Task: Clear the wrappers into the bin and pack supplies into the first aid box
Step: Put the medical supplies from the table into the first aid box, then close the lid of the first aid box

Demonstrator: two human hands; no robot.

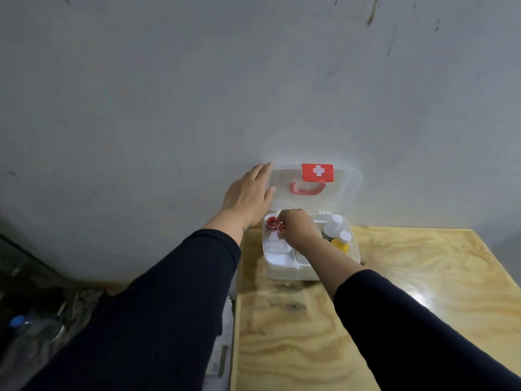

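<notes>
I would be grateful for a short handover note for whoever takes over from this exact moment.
Left hand: open, flat against the raised lid.
Right hand: in the first aid box, fingers on small red items in its tray.
Two bottles already stand in the box on the table.
No wrappers visible on the table.
Left: release the red items, close the lid.

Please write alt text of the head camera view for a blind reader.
The right hand places small red items into an open white plastic first aid box on a plywood table, while the left hand steadies its clear lid. Two bottles stand inside.
</notes>
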